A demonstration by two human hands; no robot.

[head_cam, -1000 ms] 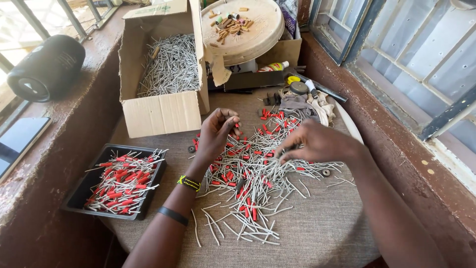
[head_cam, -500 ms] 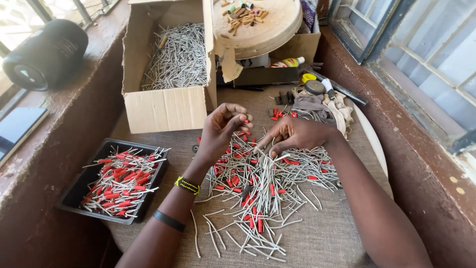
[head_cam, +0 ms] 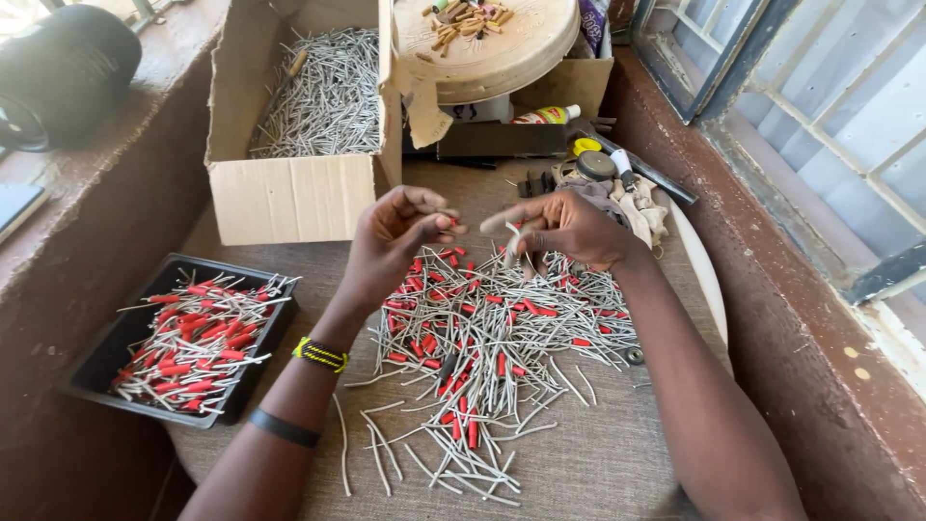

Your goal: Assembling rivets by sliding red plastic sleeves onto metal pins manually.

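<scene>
Above the table's middle, the left hand (head_cam: pixel 400 236) pinches a red sleeve (head_cam: pixel 451 222) and the right hand (head_cam: pixel 569 230) pinches a grey pin (head_cam: pixel 513 243), over the loose pile (head_cam: pixel 482 347). Black tray (head_cam: pixel 116 342): red-tipped pins. Cardboard box (head_cam: pixel 289 198): bare pins.

A small hand-assembly workshop is showing here, squeezed beside a barred window (head_cam: pixel 830 116) at the right of the frame. Grey metal pins with red sleeves (head_cam: pixel 482 338) are lying heaped on the cloth-covered surface (head_cam: pixel 598 463), a cardboard box (head_cam: pixel 289 193) of bare pins is sitting at upper left, and a black tray (head_cam: pixel 106 352) (lower left) is holding sleeved ones.
</scene>
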